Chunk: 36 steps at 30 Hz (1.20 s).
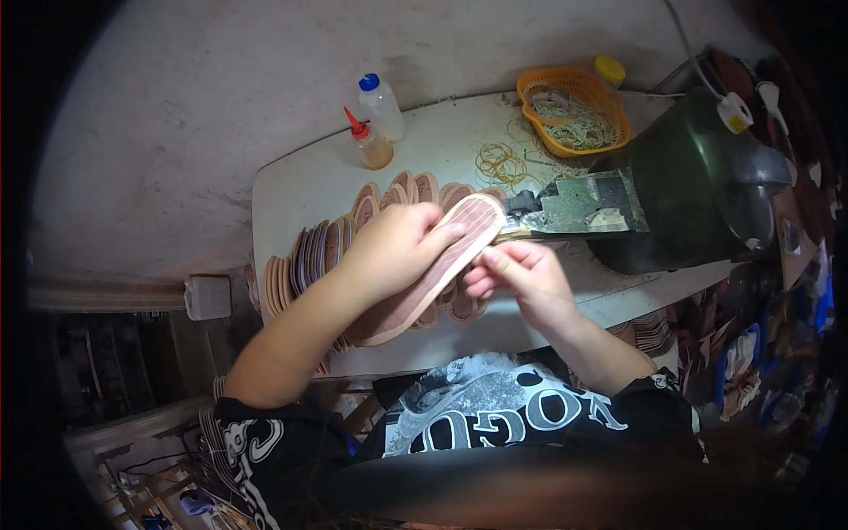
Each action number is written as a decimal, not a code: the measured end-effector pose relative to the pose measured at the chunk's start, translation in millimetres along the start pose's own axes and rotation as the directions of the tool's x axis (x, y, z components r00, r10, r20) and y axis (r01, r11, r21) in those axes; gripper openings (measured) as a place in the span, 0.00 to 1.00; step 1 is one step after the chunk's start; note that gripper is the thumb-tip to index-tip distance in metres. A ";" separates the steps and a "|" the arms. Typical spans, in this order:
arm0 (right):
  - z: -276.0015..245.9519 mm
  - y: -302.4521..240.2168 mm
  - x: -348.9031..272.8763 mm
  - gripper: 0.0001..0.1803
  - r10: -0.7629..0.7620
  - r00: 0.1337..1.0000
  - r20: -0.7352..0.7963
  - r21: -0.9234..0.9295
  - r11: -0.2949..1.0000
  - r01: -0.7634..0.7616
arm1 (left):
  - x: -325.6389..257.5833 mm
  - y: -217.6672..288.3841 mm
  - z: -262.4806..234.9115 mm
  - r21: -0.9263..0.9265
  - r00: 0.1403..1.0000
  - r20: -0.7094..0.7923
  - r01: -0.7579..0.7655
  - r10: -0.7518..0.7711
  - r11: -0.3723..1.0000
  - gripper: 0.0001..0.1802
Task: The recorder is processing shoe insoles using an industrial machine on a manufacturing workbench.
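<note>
My left hand is closed around a brown shoe insole with a beige rim, thumb lying on its upper face. The insole is tilted, with one rounded end up toward the machine and the other down toward me. At its right edge, my right hand is closed, thumb and forefinger pinched on the rim. Directly beyond the raised end is the flat, worn bed of a green machine. Beneath and behind my left hand, several similar insoles stand and lean in rows, partly hidden by my arm.
A pale table holds it all. Toward the wall stand a red-tipped bottle and a blue-capped bottle. An orange basket contains pale bands, with loose rubber bands beside it. A yellow-lidded jar is behind.
</note>
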State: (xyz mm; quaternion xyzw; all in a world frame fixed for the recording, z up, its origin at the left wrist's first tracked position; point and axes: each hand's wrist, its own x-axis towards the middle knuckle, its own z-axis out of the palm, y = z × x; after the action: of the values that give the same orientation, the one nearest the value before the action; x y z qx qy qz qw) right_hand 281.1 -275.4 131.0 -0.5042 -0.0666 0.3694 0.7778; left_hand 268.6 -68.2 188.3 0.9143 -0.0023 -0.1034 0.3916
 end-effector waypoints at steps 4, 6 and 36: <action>16.7 5.9 -23.4 0.08 -0.119 0.985 0.126 -0.072 0.989 0.129 | -46.6 -14.2 4.4 0.263 0.886 -0.279 -0.301 0.371 0.917 0.14; 16.7 7.8 -30.4 0.09 -0.257 0.957 0.133 -0.147 0.950 0.275 | -60.2 -18.4 5.6 0.411 0.778 -0.296 -0.420 0.554 0.809 0.14; 25.4 73.1 -14.7 0.12 0.102 0.985 0.141 -0.108 0.990 -0.088 | -112.5 -103.8 85.8 0.221 0.530 -0.845 0.464 -0.069 0.858 0.14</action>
State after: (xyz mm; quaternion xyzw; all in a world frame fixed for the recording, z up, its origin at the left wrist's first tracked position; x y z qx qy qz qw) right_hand 221.3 -250.1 86.3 -0.5170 -0.1181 0.4383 0.7257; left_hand 134.2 -48.1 77.3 0.9072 0.2991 0.2706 0.1196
